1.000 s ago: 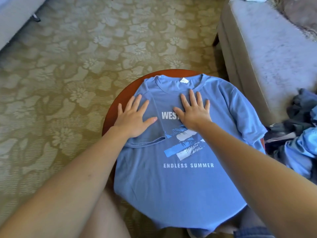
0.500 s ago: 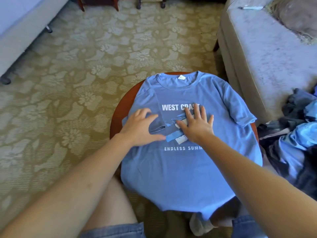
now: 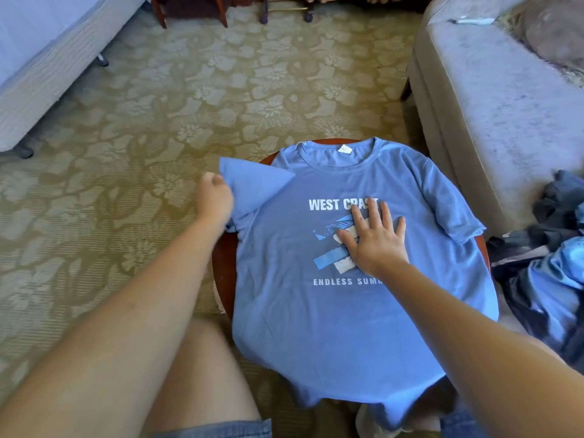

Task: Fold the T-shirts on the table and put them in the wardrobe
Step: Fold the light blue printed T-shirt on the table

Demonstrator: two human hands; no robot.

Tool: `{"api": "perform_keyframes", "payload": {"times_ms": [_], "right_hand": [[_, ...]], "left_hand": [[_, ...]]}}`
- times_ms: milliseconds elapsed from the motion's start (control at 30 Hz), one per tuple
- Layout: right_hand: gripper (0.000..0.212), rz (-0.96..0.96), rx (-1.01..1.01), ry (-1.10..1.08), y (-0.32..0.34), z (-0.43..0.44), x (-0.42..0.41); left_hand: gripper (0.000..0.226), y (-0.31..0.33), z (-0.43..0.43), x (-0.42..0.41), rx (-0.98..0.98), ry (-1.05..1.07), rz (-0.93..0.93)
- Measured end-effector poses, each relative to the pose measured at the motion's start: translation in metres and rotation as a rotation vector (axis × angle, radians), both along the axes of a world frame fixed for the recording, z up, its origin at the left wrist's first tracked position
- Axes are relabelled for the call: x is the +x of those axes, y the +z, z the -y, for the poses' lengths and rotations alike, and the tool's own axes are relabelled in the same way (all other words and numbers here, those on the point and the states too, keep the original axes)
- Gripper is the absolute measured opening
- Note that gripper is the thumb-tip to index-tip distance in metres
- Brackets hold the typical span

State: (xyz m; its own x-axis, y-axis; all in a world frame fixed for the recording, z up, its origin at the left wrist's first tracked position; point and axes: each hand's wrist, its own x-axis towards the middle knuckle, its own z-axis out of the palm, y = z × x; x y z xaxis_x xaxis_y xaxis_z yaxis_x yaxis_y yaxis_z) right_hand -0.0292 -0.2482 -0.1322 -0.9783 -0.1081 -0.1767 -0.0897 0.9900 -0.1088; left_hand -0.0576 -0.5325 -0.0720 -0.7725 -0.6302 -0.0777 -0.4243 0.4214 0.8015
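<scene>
A blue T-shirt (image 3: 331,317) with white "WEST COAST" and "ENDLESS SUMMER" print lies face up over a small round wooden table (image 3: 221,263), its hem hanging over the near edge. My left hand (image 3: 213,199) grips the shirt's left sleeve and holds it lifted out past the table's left rim. My right hand (image 3: 374,237) lies flat with spread fingers on the chest print. The right sleeve lies spread near the table's right edge.
A heap of other clothes (image 3: 550,267), blue and dark, lies on the right beside a grey sofa (image 3: 493,99). A bed (image 3: 41,58) stands at the far left. Patterned carpet (image 3: 126,137) covers the floor, with furniture legs at the back.
The left sleeve, folded onto the chest and pressed flat a second ago, is now gripped by my left hand and pulled back out to the left. My right hand slid down onto the print.
</scene>
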Motion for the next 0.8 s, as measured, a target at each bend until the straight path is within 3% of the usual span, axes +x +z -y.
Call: {"api": "perform_keyframes", "payload": {"times_ms": [167, 233, 333, 500, 633, 800], "right_hand": [[0.074, 0.004, 0.032, 0.002, 0.001, 0.002, -0.004], [0.073, 0.011, 0.047, 0.001, 0.001, 0.003, -0.005], [0.073, 0.013, 0.056, -0.004, 0.002, 0.004, -0.005], [0.073, 0.001, 0.065, -0.007, 0.003, 0.003, -0.004], [0.073, -0.001, 0.065, -0.008, 0.003, 0.003, -0.004], [0.074, 0.007, 0.068, -0.009, 0.003, 0.003, -0.004]], "left_hand": [[0.018, -0.009, 0.050, -0.015, 0.238, 0.091, 0.054], [0.029, -0.007, 0.052, -0.016, 0.289, 0.019, 0.098], [0.062, -0.008, 0.051, -0.007, 0.174, -0.130, 0.132], [0.056, -0.018, 0.063, 0.012, 0.034, -0.115, 0.096], [0.071, -0.017, 0.065, 0.020, 0.019, -0.162, 0.185], [0.083, -0.018, 0.067, 0.024, 0.129, -0.167, 0.235]]}}
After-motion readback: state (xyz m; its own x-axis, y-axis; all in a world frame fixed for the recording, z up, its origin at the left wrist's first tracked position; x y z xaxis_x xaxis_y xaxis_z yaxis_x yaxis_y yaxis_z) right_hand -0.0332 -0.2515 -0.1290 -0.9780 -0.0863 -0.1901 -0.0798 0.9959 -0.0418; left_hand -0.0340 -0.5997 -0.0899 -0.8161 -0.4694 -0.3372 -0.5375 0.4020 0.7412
